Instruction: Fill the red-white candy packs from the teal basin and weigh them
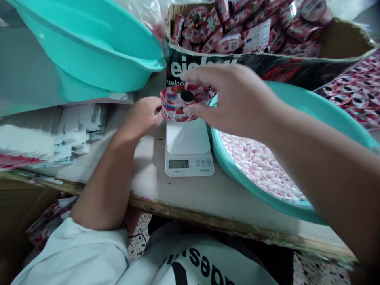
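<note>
A red, strawberry-printed oval candy container (175,103) with a dark round spot on its face is held over the white digital scale (187,138). My right hand (234,97) grips it from the right, thumb on the near side and fingers over the top. At its left end, my left hand (145,114) has its fingertips closed against the edge; part of those fingers is hidden. The scale's display is lit with digits. Just right of the scale, a teal basin (237,184) holds many pale pink-and-white candies (264,170).
Behind stands a cardboard box (252,61) full of similar red containers (228,41). More packs (353,95) lie at the far right. Large teal basins (97,43) sit at the back left, above stacked white cards (32,134). The worn table edge (190,215) runs in front of my body.
</note>
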The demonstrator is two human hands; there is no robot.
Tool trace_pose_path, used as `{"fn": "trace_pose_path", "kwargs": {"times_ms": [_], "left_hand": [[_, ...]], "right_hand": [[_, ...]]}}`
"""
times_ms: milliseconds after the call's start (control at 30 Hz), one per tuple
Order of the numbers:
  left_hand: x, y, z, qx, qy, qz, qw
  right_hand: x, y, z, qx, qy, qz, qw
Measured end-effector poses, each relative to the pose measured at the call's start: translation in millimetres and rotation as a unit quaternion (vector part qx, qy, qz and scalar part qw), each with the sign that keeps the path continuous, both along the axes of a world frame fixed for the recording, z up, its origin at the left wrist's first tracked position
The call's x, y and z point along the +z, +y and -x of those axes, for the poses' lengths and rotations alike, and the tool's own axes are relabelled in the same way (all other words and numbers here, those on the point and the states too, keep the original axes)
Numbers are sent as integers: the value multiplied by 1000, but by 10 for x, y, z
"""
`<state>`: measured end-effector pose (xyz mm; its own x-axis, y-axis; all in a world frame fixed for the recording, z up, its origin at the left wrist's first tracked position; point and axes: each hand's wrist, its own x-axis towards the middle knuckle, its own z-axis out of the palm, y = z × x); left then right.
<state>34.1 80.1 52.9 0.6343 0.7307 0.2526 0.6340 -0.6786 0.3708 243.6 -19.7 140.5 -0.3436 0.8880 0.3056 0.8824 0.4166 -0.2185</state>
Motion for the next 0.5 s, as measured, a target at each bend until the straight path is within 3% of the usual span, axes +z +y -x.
{"fn": "trace_pose_path", "kwargs": {"times_ms": [233,500], "left_hand": [[-49,79,19,11,-9,-18,1000],[-53,92,24,14,-11,-8,1000]], "right_hand": [[-426,67,78,53,-45,126,990],[-473,-11,84,60,-69,101,991]]}}
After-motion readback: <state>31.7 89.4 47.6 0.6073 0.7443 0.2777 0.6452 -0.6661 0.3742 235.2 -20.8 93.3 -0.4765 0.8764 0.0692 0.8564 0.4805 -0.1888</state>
